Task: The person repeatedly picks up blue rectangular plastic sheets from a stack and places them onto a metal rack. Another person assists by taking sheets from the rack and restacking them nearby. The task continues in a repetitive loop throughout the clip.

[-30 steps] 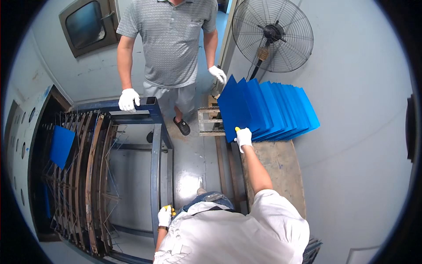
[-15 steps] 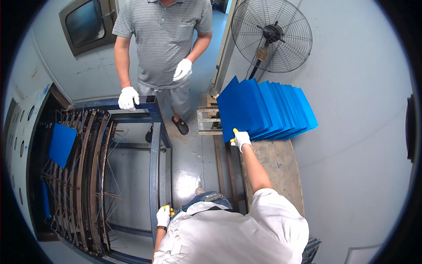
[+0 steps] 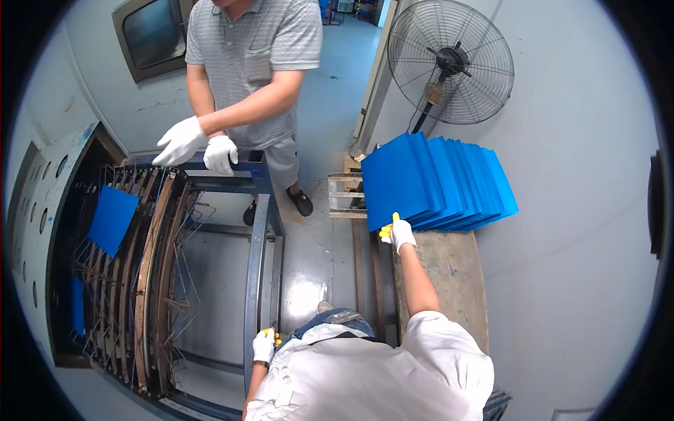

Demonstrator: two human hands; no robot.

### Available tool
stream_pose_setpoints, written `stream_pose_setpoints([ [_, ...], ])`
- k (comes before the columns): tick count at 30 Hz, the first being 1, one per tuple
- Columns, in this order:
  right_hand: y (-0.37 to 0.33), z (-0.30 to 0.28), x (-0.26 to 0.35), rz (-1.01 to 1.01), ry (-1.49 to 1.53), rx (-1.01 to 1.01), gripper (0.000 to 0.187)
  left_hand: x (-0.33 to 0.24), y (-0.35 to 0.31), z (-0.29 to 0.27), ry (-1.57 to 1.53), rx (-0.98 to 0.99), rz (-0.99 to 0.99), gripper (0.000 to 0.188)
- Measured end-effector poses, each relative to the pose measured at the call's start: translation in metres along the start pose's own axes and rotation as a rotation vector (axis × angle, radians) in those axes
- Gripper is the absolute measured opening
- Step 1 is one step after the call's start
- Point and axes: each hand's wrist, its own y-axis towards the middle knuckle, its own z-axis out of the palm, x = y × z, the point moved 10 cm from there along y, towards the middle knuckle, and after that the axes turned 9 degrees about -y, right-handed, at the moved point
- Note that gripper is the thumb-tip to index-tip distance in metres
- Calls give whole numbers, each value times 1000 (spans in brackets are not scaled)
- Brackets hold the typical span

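Observation:
My right hand (image 3: pixel 399 233), in a white glove with yellow fingertips, is closed on the lower edge of the front blue sheet (image 3: pixel 394 184). Its thumb lies over the sheet's face. Behind that sheet stand several more blue sheets (image 3: pixel 484 184) in a leaning row, close together on a worn board (image 3: pixel 449 281). Low beside my hip, my left hand (image 3: pixel 265 345) wears the same kind of glove. Its fingers are curled next to the blue metal frame (image 3: pixel 255 295), and whether anything is in them is hidden.
Across the frame a person in a grey shirt (image 3: pixel 246 63) has two white-gloved hands over it. At left, a rack of dark curved bars (image 3: pixel 149 281) with wires holds a blue sheet (image 3: pixel 114 219). A large fan (image 3: pixel 451 62) stands behind the row.
The view has shifted slightly. The other person's raised hand has come down and across toward the rack. The front blue sheet, tilted out before, now lines up more with the row. My left hand stays put.

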Motion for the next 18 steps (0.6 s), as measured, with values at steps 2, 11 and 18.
stream_pose_setpoints([
  [2, 3, -3, -3, 38, -30, -7, 47, 4, 2, 0, -1, -6, -3, 19],
  [11, -13, 15, -12, 113, -32, 135, 58, 8, 3, 7, -27, -10, -40, 19],
  [18, -19, 28, -9, 108, 223, 307, 62, 13, 7, 5, -28, 9, -8, 17],
])
